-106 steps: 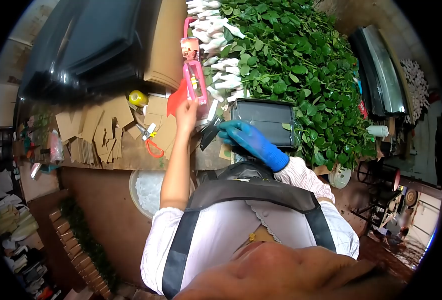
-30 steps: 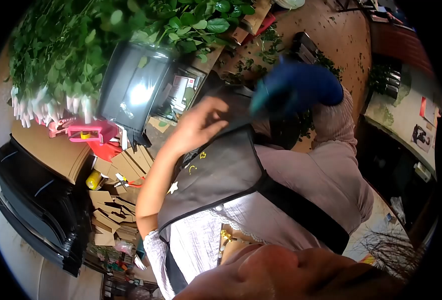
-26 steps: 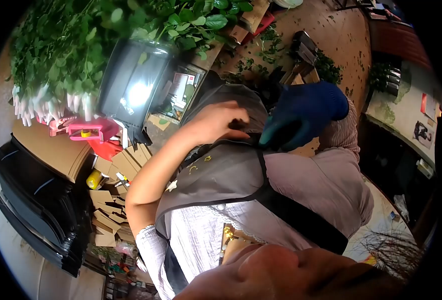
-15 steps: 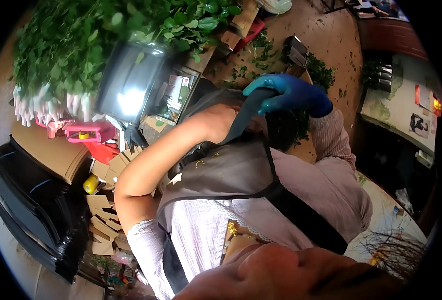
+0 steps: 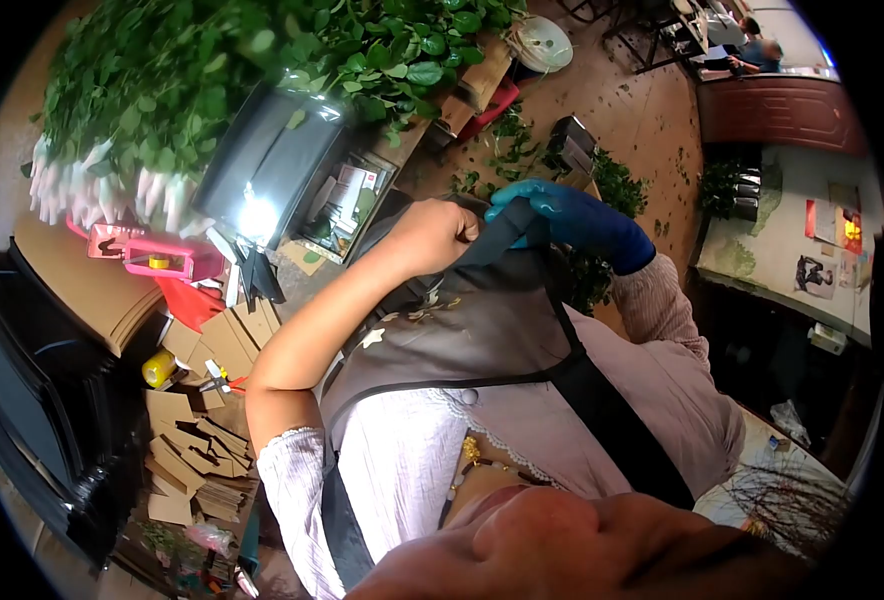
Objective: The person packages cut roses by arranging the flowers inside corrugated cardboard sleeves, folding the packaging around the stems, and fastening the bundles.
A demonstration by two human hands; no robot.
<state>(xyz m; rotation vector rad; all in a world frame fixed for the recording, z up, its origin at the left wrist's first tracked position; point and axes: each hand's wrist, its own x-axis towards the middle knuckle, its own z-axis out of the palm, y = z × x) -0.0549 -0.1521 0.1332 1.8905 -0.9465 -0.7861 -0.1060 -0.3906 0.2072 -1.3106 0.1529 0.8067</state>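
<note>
A dark see-through apron (image 5: 502,335) with gold and star marks covers my front. My bare left hand (image 5: 434,236) is closed at waist height on one end of a black apron strap (image 5: 505,232). At the strap's other end is my right hand (image 5: 562,222), in a blue rubber glove, its fingers bent round the band. Between the two hands the strap runs slanting and looks folded over. The left fingertips are partly hidden behind the fist.
Leafy stems (image 5: 162,110) with white-wrapped ends lie at upper left, beside a shiny dark box (image 5: 272,165). Cardboard pieces (image 5: 197,450) and black stacked sheets (image 5: 47,400) are on the left. Fallen leaves dot the floor (image 5: 622,120). A white-topped table (image 5: 792,235) stands right.
My right hand has drawn lower and turned, and the strap between my hands is shorter and folded. My left hand has become a tighter fist. The camera view has shifted slightly.
</note>
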